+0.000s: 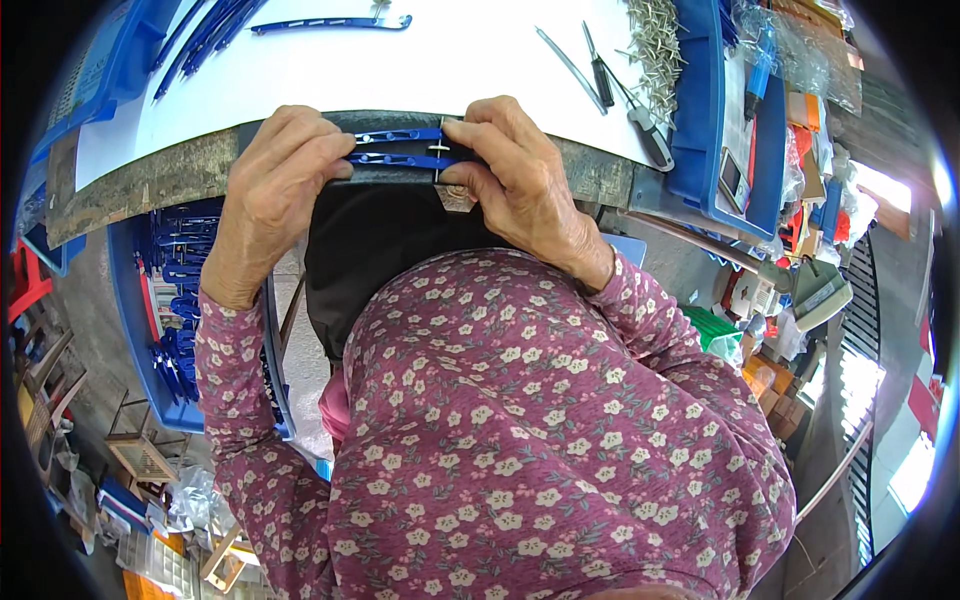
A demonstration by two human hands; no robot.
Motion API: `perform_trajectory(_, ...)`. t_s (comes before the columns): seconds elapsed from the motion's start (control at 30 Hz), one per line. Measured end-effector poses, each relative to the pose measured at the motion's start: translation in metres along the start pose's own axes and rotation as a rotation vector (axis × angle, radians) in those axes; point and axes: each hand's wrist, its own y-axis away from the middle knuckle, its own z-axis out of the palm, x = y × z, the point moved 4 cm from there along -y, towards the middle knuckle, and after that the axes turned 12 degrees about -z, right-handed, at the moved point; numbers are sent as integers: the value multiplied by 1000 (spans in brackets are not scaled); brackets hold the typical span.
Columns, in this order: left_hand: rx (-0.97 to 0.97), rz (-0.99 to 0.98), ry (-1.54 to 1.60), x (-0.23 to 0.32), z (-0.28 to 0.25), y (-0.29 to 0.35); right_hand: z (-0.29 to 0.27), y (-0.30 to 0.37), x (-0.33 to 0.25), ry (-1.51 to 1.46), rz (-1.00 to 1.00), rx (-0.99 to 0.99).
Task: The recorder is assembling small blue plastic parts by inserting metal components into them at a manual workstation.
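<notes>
Grip: left hand [275, 175] pinches blue plastic strips [400, 147] | right hand [515, 180] pinches same strips

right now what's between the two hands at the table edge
In the head view, two blue plastic strips span the gap between the left hand and right hand, with a small metal pin standing across them by the right fingertips.

Table: a white tabletop [400, 60] is curving across the top, its worn dark front edge [130, 185] showing.
Bins: a blue bin [700, 120] is sitting at the tabletop's right edge; another blue bin [140, 330] is standing below its left end.
Floor: grey concrete [100, 330] is showing at left, with wooden frames [140, 455] lying on it.
Light: daylight is glaring in at the right [915, 470].
Right side: cluttered boxes [790, 320] are piling up.
</notes>
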Motion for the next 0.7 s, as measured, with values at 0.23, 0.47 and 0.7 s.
perform_trajectory(0.23,56,-132,-55,-26,-39,21,43,-42,-8,-9,-111,62)
perform_trajectory(0.47,98,-118,-237,-5,-33,24,32,-29,-12,19,-142,46)
perform_trajectory(0.7,9,-77,-121,13,3,10,-9,2,-1,-56,14,-9)
